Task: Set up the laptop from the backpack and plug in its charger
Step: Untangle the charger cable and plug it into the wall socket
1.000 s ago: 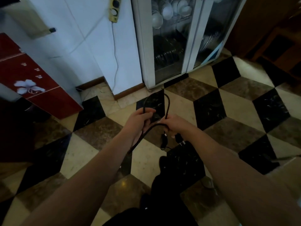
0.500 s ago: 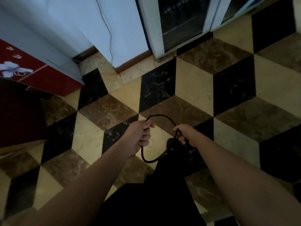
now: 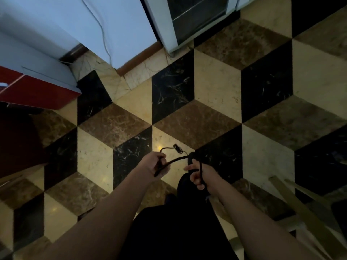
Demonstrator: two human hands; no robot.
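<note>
A black charger cable stretches between both hands above the tiled floor. My left hand is closed around one end of it, and a thin loop with a small plug sticks out beyond the fingers. My right hand grips the other part, with the cord running over its fingers and a dark lump, perhaps the adapter, just above it. No laptop or backpack is in view.
The floor has black, brown and cream diamond tiles. A red cabinet stands at the left, a white wall panel with a hanging white wire at the top, a glass-door cabinet beside it. Pale wooden chair slats are at lower right.
The view has tilted further down toward the floor. My hands have drawn the cable out straighter, and the small plug end now hangs free beyond my left hand.
</note>
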